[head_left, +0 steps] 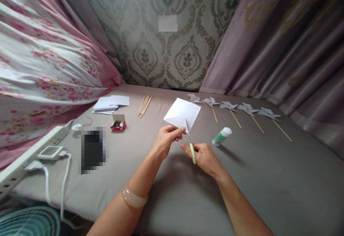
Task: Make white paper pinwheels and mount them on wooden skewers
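Note:
My left hand (172, 136) pinches the lower corner of a white square of paper (180, 113), held up above the bed-like surface. In my right hand (203, 156) is a pair of scissors (192, 153) with pale green handles, my fingers closed round them. The blades reach up into the paper from its near corner, close beside my left fingertips. To the right of my right hand a glue stick (222, 136) with a green label stands tilted in view. Beyond it several white paper pinwheels (228, 106) on wooden sticks lie in a row.
Stacked white paper (107, 104) lies at the back left, beside several wooden sticks (145, 105). Nearer are an open red box (118, 125) of small metal pieces and a blurred dark object (93, 150). A power strip (29, 153) with white cables runs along the left edge.

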The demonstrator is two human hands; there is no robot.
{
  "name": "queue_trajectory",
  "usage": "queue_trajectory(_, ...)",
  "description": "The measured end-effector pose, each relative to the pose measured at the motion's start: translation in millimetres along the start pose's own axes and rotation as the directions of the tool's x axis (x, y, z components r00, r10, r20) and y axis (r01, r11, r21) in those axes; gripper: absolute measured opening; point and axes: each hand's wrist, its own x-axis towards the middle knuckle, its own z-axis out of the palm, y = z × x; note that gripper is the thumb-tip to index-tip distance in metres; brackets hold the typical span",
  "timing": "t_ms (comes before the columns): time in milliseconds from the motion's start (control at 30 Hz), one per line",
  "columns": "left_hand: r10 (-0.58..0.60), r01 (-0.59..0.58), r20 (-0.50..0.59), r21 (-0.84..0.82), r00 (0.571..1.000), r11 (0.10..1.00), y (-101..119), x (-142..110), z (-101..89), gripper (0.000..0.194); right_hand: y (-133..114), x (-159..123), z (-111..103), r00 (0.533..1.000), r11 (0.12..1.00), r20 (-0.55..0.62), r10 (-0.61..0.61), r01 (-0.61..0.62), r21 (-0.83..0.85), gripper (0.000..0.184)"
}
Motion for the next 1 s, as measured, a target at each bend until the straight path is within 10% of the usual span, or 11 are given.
queue_trajectory(1000,-0.003,0.003,-0.009,-0.022,1.0,1.0,-2.2,1.9,-0.8,0.023,3.4,1.3,1.5,1.0,1.0,-0.002,0.0,0.0,-0.004,0.045)
